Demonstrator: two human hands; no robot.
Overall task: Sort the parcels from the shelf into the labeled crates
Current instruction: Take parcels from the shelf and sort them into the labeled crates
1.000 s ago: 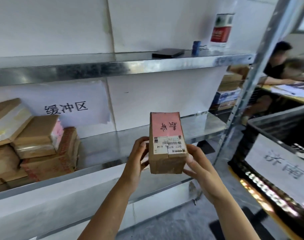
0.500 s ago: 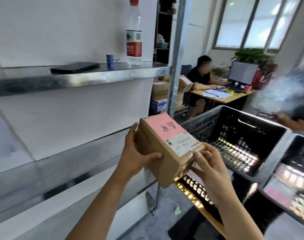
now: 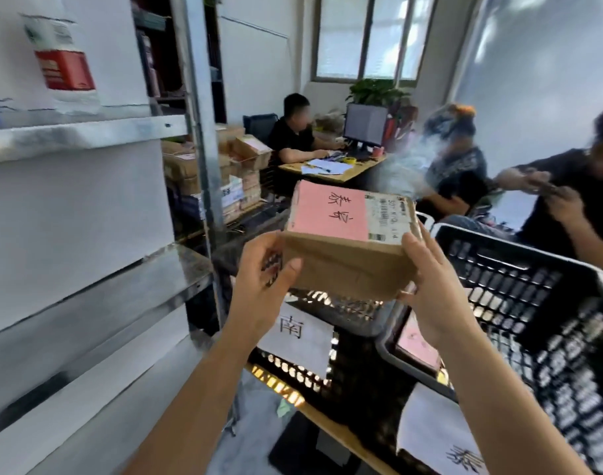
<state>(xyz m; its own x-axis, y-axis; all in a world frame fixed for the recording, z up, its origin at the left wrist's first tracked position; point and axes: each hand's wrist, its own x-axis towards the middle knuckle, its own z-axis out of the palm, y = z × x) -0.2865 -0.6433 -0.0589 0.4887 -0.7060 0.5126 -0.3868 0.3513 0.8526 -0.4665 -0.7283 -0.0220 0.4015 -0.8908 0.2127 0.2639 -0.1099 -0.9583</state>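
At left, shelving: grey galvanised steel shelf unit (image 3: 87,138), smooth flat boards.
Crates: black perforated plastic crates (image 3: 519,289), rectangular, fronted with white paper labels (image 3: 294,341).
Parcel: brown cardboard box (image 3: 344,265), pink paper label (image 3: 327,214) on top, held in the air over the crates.
Left hand (image 3: 258,286): grips the box's left end, thumb on near face.
Right hand (image 3: 433,303): clasps the right end.

Monitor (image 3: 365,126), plant (image 3: 375,92), perhaps a bottle (image 3: 65,63)

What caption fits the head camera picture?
Left hand and right hand hold a pink-labelled parcel by black crates.
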